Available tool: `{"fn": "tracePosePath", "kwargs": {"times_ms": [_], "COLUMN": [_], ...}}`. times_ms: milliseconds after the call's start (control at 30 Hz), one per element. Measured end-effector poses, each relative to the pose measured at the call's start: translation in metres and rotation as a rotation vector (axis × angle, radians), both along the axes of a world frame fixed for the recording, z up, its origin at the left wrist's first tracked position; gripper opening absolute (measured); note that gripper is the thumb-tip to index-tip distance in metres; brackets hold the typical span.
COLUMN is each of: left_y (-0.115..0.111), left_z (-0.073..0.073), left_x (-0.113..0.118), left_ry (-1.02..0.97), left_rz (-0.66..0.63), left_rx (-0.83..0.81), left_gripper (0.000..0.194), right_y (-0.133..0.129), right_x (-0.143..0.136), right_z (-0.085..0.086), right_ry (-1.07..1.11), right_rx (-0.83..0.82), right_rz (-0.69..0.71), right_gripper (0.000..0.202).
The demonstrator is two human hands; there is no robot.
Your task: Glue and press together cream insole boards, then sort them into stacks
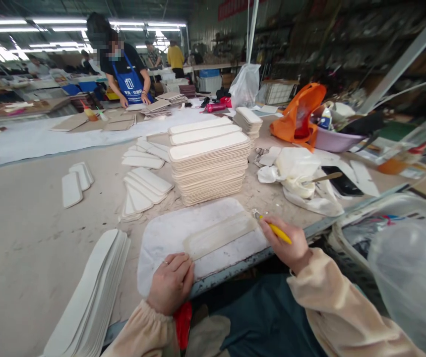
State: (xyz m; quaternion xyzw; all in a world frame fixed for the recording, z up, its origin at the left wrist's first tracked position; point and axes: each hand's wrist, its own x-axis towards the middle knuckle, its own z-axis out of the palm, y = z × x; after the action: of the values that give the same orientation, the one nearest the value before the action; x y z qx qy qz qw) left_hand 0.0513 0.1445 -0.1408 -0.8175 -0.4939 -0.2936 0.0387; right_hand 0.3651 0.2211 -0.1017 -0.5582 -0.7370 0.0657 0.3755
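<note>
The left hand (pixel 171 281) rests extended, non-gripping fingers at the left end of the long, pale, flat strip (pixel 220 235), presumably steadying it on the rounded white sheet (pixel 160 235). The right hand (pixel 290 244) grips the slim yellow-handled tool (pixel 281 234), its head beside the strip's right end.

Tube lights (pixel 59 22) glare upper left; upper right dim; edges stretched, soft.

Beige sleeves (pixel 341 297) with gathered cuffs (pixel 156 313) flank a dark teal lap cloth (pixel 261 312); left of that cloth shows a red patch (pixel 183 320); the left hand (pixel 171 283) wears a thin ring (pixel 165 263).
</note>
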Motion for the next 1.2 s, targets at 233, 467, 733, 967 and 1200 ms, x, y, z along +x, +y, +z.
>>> {"fn": "tracePosePath", "kwargs": {"times_ms": [233, 467, 733, 967, 1200], "left_y": [-0.001, -0.001, 0.001, 0.001, 0.0], "left_z": [0.003, 0.001, -0.003, -0.002, -0.001], "left_x": [0.0, -0.001, -0.003, -0.002, -0.001], "left_ry": [0.016, 0.009, 0.021, 0.006, 0.021], "left_rz": [-0.001, -0.013, -0.025, -0.019, -0.011], "left_rx": [0.004, 0.003, 0.012, 0.009, -0.002], "left_gripper": [0.012, 0.011, 0.012, 0.011, 0.012], "right_y": [-0.03, -0.016, -0.009, -0.008, -0.032], "right_x": [-0.056, -0.047, -0.053, -0.041, -0.096], "right_z": [-0.02, -0.011, -0.03, -0.023, -0.023], "right_ry": [-0.357, -0.093, -0.318, -0.227, 0.057], "right_rx": [0.105, 0.148, 0.116, 0.122, -0.062], "right_rz": [0.321, 0.222, 0.289, 0.123, 0.461], "right_gripper": [0.019, 0.018, 0.021, 0.024, 0.02]}}
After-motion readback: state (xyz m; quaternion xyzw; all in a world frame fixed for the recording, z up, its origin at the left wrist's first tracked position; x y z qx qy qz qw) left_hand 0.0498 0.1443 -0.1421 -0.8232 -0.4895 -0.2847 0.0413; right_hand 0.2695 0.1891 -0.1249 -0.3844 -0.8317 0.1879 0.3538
